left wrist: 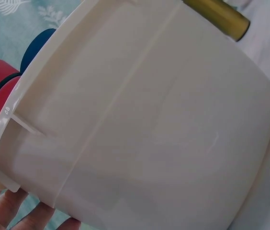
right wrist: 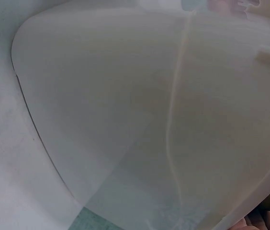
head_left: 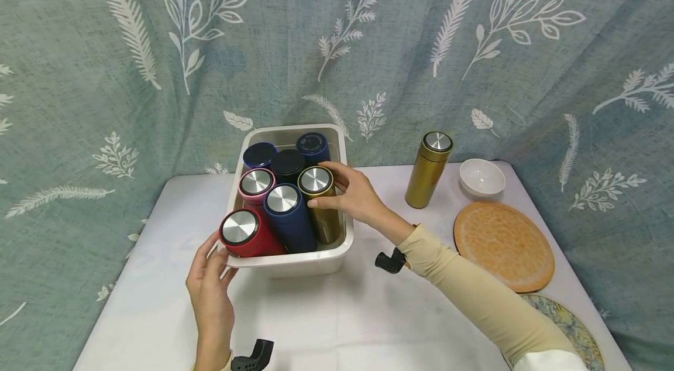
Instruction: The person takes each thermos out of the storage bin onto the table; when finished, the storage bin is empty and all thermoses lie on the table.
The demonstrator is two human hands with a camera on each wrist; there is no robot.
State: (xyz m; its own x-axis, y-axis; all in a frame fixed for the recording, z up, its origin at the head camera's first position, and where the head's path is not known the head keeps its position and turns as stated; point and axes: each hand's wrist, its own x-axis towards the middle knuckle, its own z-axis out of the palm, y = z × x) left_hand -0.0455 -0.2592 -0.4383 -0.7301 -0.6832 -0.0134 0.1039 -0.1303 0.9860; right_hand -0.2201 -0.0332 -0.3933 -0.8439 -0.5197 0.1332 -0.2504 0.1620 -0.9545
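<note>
A white plastic bin [head_left: 310, 267] holds several vacuum flasks standing close together. My left hand [head_left: 212, 292] grips its front left corner, thumb at the rim, next to a leaning red flask [head_left: 263, 242]. In the left wrist view, the left fingers [left wrist: 5, 207] curl under the rim. With thumb and fingers, my right hand [head_left: 357, 192] holds the upper part of a gold flask [head_left: 326, 222] inside the bin's right side. A blue flask [head_left: 292, 224] stands beside it. Behind are a pink flask [head_left: 256, 184], a black-topped flask [head_left: 287, 165] and two dark blue-rimmed ones.
Another gold flask [head_left: 427, 175] stands on the white table [head_left: 326, 324] right of the bin. Farther right are a white bowl [head_left: 481, 178], a round tan mat [head_left: 502, 245] and a patterned plate [head_left: 571, 324] partly behind my right sleeve. A leaf-print curtain [head_left: 295, 37] hangs behind.
</note>
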